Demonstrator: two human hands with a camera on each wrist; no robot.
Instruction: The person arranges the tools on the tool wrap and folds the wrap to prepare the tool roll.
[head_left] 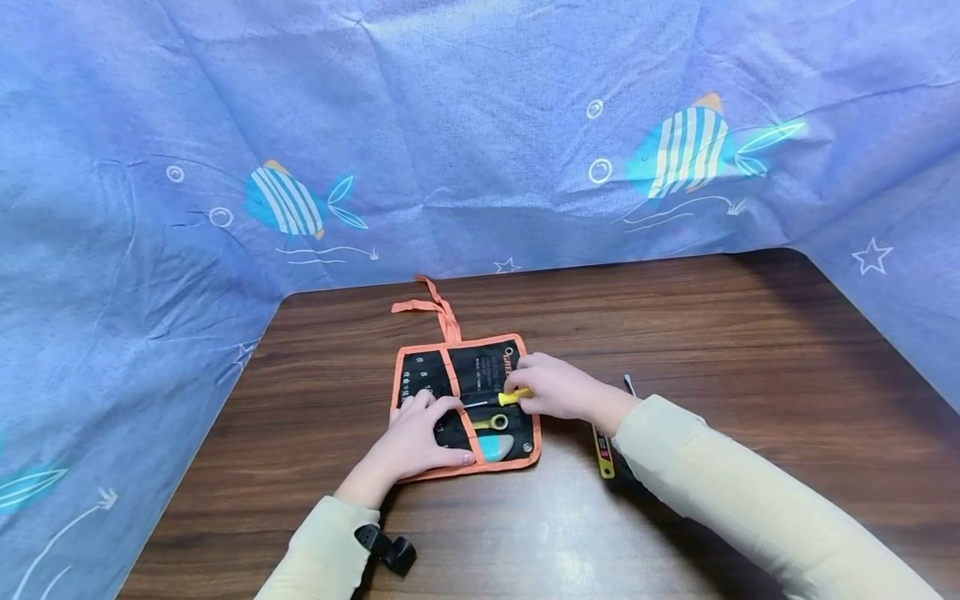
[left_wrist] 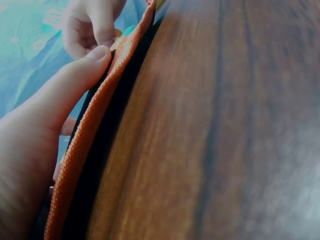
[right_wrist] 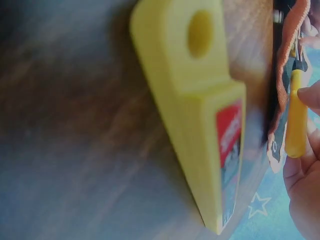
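While the left hand rests, thumb spread wide, on the pouch, the right hand pinches a screwdriver over it.

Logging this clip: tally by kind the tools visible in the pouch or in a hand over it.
Yellow-handled screwdriver, held by the right hand: 1
Ring-ended tool, in the pouch: 1
Teal-and-grey tool, in the pouch: 1
Total: 3 visible; the left hand covers part of the pouch.
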